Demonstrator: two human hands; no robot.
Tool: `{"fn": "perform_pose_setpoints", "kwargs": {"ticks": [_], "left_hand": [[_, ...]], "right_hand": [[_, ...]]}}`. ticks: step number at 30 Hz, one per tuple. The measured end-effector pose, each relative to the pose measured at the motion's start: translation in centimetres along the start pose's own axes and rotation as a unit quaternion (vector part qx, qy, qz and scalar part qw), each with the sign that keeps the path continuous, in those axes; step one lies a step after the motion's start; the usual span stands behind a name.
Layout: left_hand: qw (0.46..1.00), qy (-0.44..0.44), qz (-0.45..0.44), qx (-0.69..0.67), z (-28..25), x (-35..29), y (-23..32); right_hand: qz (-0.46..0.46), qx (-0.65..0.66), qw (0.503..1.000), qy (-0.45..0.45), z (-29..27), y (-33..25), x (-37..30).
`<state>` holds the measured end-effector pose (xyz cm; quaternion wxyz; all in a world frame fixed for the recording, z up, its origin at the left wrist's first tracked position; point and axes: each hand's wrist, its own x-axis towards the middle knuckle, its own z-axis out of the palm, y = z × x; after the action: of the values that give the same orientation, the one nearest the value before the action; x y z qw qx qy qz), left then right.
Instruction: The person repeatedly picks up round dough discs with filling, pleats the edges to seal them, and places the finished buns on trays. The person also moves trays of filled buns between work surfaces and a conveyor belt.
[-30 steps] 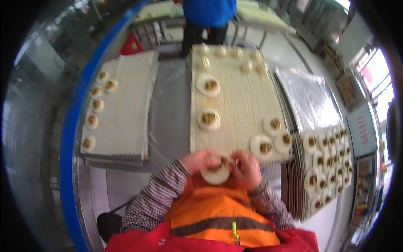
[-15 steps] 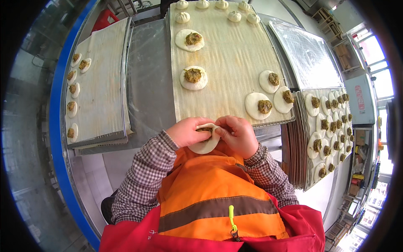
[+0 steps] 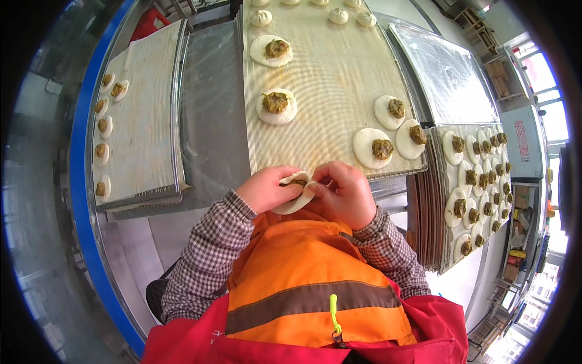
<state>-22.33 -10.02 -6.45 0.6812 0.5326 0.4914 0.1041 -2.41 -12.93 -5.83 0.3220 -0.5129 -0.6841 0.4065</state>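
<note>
Between my two hands, just off the near edge of the middle tray, is a round dough wrapper (image 3: 293, 205) with brown-green filling showing in its fold. My left hand (image 3: 270, 189) cups it from the left, its thumb lying over the filling. At the right edge, the fingers and thumb of my right hand (image 3: 344, 193) pinch the dough rim. On the tray (image 3: 321, 91) beyond lie open wrappers topped with filling, two at the left, such as this wrapper (image 3: 276, 107), and three at the near right, one of them this wrapper (image 3: 373, 148). Pleated buns (image 3: 337, 16) sit along its far end.
A left tray (image 3: 148, 115) carries several filled wrappers along its outer side. At right, a stack of trays (image 3: 431, 200) bears many more filled wrappers, with a shiny metal tray (image 3: 445, 73) behind. A blue rail (image 3: 82, 151) curves along the left.
The wrapper's rim is gathered a little more, and its hanging lower part looks smaller. My right hand has turned slightly and risen. The whole view has shifted a little.
</note>
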Motion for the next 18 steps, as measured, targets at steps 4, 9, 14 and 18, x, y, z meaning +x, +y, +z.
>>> {"fn": "perform_pose_setpoints", "kwargs": {"ticks": [4,9,14,18], "left_hand": [[0.999,-0.018,0.023,-0.013,0.0,0.1,0.1],[0.985,0.025,0.056,-0.159,0.1,0.0,-1.0],[0.993,0.065,0.095,-0.031,0.8,0.2,-1.2],[0.993,0.007,0.078,0.09,-0.2,0.5,-0.2]], "right_hand": [[-0.015,0.028,0.999,0.011,0.3,0.6,-0.1],[-0.042,-0.038,0.998,0.033,0.8,0.9,-0.4],[0.046,0.177,0.983,0.022,1.0,0.8,-0.3],[-0.104,-0.042,0.994,0.014,0.7,0.8,-0.4]]}}
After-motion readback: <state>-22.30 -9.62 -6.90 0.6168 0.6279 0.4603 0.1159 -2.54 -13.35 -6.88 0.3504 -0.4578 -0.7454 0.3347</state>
